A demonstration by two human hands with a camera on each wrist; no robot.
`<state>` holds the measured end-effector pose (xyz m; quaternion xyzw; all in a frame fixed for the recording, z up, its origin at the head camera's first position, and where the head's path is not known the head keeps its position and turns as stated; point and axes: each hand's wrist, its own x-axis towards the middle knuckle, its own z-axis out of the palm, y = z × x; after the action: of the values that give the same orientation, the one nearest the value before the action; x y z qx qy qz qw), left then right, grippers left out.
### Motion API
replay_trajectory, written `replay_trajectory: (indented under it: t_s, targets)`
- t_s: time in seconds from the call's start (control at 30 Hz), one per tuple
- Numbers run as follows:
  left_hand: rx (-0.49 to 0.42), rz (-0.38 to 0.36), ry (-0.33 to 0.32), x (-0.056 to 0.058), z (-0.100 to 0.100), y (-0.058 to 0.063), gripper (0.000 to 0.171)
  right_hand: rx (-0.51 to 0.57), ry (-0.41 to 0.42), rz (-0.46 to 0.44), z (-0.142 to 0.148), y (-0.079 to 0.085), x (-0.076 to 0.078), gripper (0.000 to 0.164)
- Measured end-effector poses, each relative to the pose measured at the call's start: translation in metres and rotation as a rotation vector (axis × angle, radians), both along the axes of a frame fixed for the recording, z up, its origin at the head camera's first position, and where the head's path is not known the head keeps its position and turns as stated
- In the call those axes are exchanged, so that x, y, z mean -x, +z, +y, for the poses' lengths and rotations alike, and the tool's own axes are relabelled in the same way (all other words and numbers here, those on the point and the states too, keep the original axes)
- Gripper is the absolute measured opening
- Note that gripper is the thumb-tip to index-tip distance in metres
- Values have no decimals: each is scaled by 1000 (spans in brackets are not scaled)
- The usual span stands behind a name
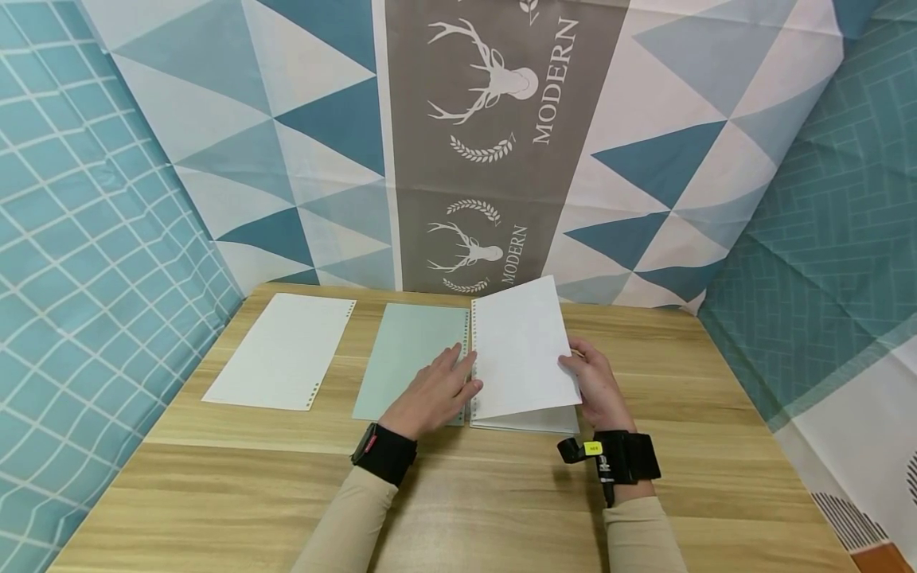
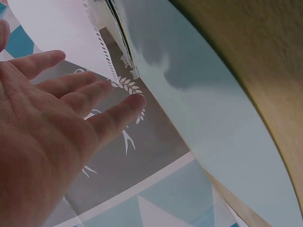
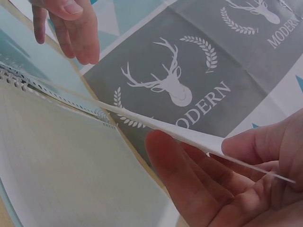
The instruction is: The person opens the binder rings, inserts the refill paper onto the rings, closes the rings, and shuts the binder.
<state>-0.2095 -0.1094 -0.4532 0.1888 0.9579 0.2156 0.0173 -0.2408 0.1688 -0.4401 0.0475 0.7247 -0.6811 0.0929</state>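
A loose-leaf binder lies spread flat, its pale green cover (image 1: 419, 358) on the left and a stack of pages (image 1: 530, 422) on the right. My right hand (image 1: 598, 386) pinches a white punched sheet (image 1: 523, 346) by its right edge, thumb on top and fingers beneath. The sheet is raised at a tilt over the stack, its row of holes along the binder rings (image 3: 21, 80). My left hand (image 1: 433, 390) hovers over the spine with fingers spread and holds nothing; in the left wrist view its fingertips (image 2: 132, 101) are apart from the sheet.
Another white punched sheet (image 1: 279, 350) lies on the wooden table (image 1: 487, 501) at the left, its holes facing the binder. A patterned cloth (image 1: 473, 143) hangs right behind the table's back edge, and tiled-pattern cloths (image 1: 86, 263) stand at the sides.
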Motion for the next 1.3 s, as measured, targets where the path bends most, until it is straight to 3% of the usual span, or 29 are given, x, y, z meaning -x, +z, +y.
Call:
replay_trajectory:
  t_s: [1.3]
  targets:
    - [35,11,-31,1,0,-3,58,2,14,-5,1,0,0,45]
